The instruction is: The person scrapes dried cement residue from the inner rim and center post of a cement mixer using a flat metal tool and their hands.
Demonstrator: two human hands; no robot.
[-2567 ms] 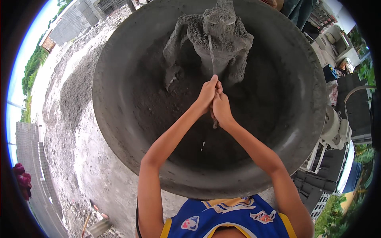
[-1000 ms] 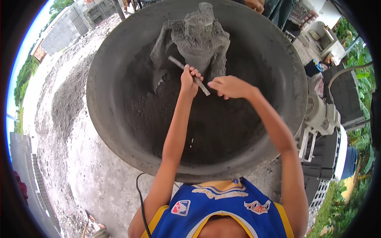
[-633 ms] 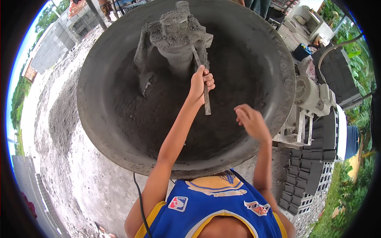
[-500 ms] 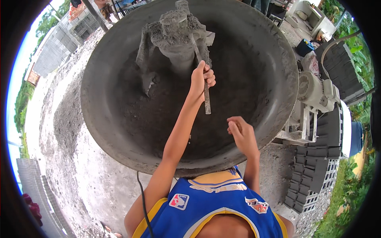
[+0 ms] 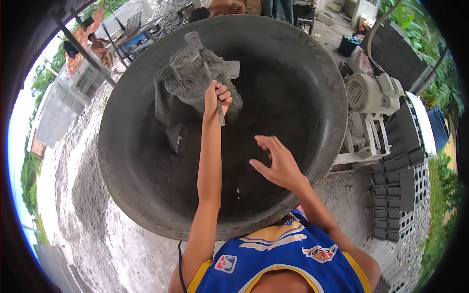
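Observation:
A big round mixer pan (image 5: pixel 312 63), grey with cement dust, fills the middle of the view. Left of its centre stands the cement-caked mixer hub (image 5: pixel 185 68), with a paddle arm (image 5: pixel 162 105) reaching down into the dark pan floor. My left hand (image 5: pixel 216 100) is closed around a flat metal bar (image 5: pixel 222 119), whose far end lies against the hub. Over the pan's near right part, my right hand (image 5: pixel 278 163) is held with fingers spread and nothing in it. Small pale specks show below it.
A motor (image 5: pixel 366 93) on a metal frame stands right of the pan. Hollow concrete blocks (image 5: pixel 391 200) are stacked below it. A dark blue bucket (image 5: pixel 348 45) is at the far right. Other people are beyond the pan, one person (image 5: pixel 99 49) sitting far left. Gravel (image 5: pixel 90 195) covers the left ground.
My right hand has uncurled and reached farther over the pan. My left hand has slid closer to the hub, still gripping the bar. The view has shifted, showing more of the far background.

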